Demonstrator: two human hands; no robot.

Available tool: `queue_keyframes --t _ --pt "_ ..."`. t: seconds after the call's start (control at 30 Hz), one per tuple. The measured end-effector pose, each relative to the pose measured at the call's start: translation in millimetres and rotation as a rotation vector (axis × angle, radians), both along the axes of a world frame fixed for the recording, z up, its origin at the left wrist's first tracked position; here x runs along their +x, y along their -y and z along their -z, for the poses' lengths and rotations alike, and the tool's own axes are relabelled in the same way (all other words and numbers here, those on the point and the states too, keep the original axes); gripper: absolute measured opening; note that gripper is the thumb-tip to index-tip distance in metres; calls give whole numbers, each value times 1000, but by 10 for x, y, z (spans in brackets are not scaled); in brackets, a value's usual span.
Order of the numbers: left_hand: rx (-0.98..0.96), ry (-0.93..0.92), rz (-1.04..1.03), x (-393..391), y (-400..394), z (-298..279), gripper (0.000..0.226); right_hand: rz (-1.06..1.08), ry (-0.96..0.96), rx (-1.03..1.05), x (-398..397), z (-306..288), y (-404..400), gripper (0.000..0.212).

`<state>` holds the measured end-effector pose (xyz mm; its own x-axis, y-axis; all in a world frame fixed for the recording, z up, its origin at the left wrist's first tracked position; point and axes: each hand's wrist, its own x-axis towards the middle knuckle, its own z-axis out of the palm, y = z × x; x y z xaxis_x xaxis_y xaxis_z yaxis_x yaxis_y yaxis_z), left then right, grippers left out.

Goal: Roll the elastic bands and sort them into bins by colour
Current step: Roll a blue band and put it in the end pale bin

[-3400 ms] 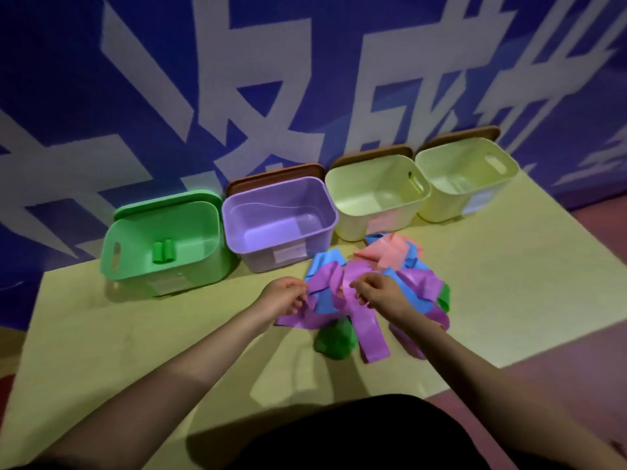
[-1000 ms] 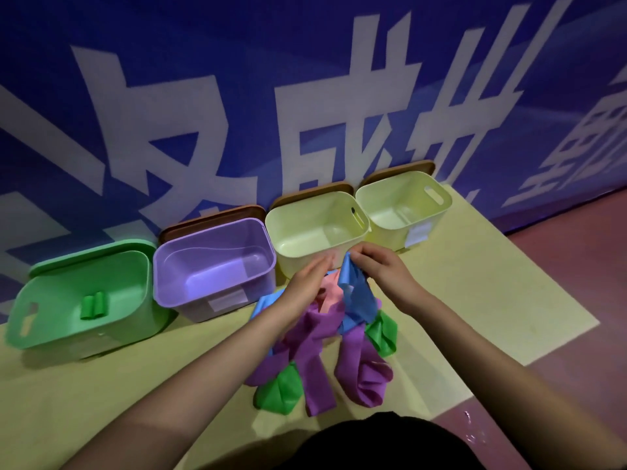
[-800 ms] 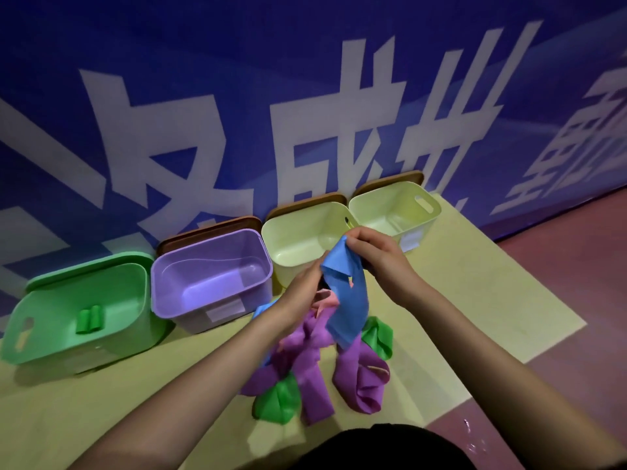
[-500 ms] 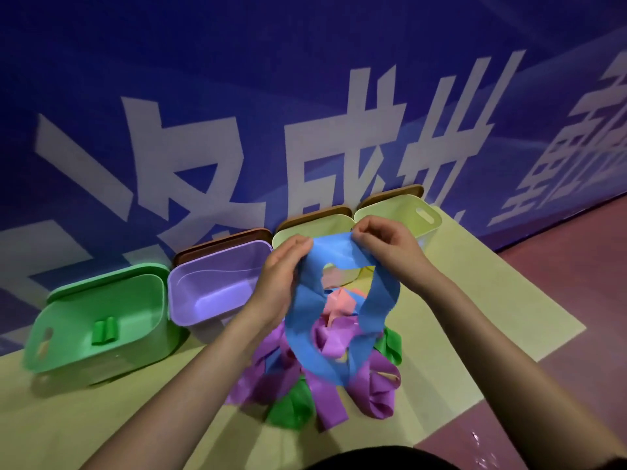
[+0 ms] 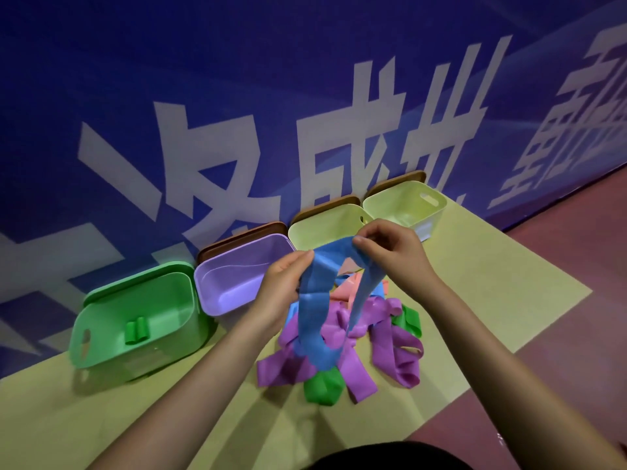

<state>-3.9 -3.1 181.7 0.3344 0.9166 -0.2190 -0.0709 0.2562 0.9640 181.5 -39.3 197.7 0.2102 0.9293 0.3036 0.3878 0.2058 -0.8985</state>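
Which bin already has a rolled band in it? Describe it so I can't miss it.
Four bins stand along the blue wall. Go to the left end: the green bin, beside the purple bin. It alone holds a rolled green band.

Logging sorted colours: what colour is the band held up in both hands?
Blue band, clearest in the head view.

Staged indoor hall: printed blue banner wall (image 5: 237,79), reddish floor (image 5: 576,300).

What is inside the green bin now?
Inside the green bin lie rolled green bands, apparently two, side by side on its floor. The near wall hides part of the floor, so more could be there.
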Motion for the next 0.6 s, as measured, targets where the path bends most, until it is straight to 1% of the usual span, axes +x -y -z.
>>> queue_keyframes --t 0.1,0.2,0.3,0.37,0.4,0.47,0.5,0.57,0.6 --pt "-63 -27 120 46 157 170 17 69 -203 -35 -20 16 -9 10" --pt "-229 79 263 158 277 346 23 94 -274 -55 41 28 -24 8" --pt "-323 135 391 333 298 414 42 81 -346 -78 174 29 -57 9" --pt "-334 134 453 483 277 413 47 79 -368 -92 287 19 -97 11" --pt "-320 99 476 554 262 408 49 92 -362 -91 354 16 -121 12" --pt "-301 25 491 703 235 392 53 122 -348 -69 509 16 -165 13" --pt "-308 26 480 787 220 412 55 131 -346 -58 606 27 -191 14" --pt "-373 125 442 983 197 431 58 150 -330 -52 812 46 -235 14" --pt "-417 211 428 1064 168 442 56 162 -318 -56 917 54 -250 14"
